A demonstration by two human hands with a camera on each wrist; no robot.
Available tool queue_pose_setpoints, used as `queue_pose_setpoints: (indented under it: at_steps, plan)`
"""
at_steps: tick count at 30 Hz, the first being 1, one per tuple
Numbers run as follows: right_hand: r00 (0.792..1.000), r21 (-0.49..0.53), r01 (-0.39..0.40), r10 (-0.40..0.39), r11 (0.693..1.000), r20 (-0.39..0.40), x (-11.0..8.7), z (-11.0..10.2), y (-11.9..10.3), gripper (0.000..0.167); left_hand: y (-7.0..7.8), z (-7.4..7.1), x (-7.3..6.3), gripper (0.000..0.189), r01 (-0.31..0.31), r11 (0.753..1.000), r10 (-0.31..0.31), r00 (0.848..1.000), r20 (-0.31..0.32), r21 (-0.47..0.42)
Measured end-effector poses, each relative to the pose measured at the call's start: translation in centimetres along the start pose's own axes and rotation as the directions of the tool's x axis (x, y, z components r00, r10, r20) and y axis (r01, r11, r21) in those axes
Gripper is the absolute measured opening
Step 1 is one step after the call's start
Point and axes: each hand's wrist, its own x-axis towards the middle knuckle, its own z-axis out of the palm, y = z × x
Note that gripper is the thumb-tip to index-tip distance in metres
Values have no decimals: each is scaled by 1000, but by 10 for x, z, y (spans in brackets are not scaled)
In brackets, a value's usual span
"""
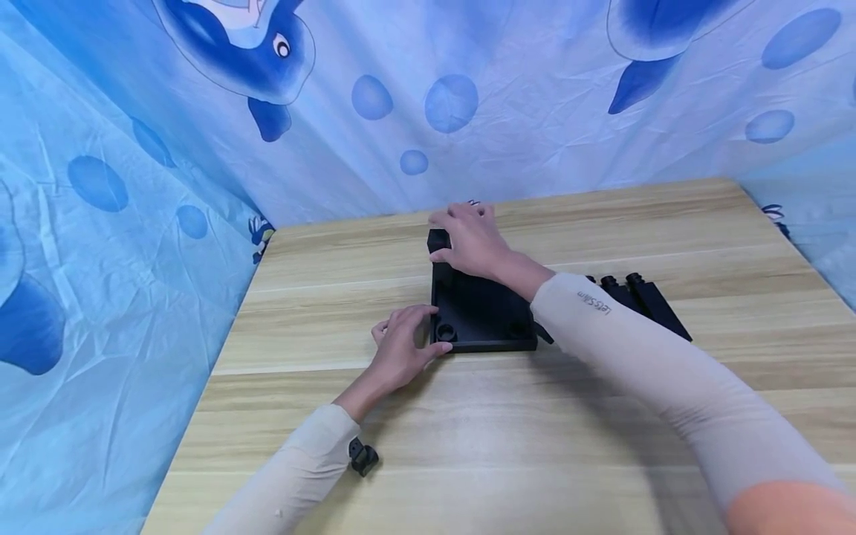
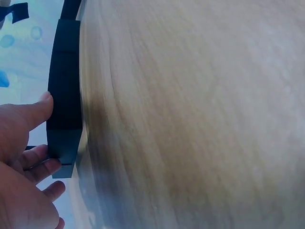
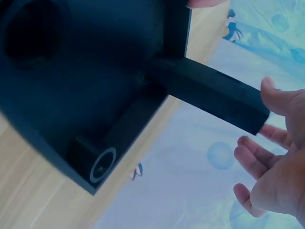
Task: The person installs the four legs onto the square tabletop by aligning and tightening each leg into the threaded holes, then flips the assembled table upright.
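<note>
A black square panel (image 1: 484,308) with a raised rim lies on the table, round sockets in its corners. My left hand (image 1: 401,345) grips its near left corner, thumb at the front edge and fingers along the left side; in the left wrist view the thumb rests on the dark outer edge (image 2: 66,81). At the far left corner a square black leg (image 3: 214,93) stands up from the panel. My right hand (image 1: 471,238) holds the top end of this leg between thumb and fingers. One open socket (image 3: 103,164) shows in the right wrist view.
Several loose black legs (image 1: 662,308) with threaded ends lie to the right of the panel, partly hidden by the right sleeve (image 1: 622,342). A blue curtain with printed sea animals (image 1: 414,96) hangs behind the wooden table (image 1: 321,297) and along its sides.
</note>
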Motion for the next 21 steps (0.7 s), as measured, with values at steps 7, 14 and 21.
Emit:
queue_pose_setpoints:
  at_steps: [7, 14, 21]
  plan:
    - [999, 18, 38, -38, 999, 3, -28, -18, 10, 60, -1, 0, 0, 61, -9, 1000, 9, 1000, 1, -1]
    - [997, 33, 69, -70, 997, 26, -60, -27, 30, 59, -1, -1, -2, 61, -7, 1000, 8, 1000, 6, -22]
    - [997, 72, 48, -53, 996, 62, -87, -34, 46, 56, -3, -1, -1, 62, -12, 1000, 12, 1000, 2, -23]
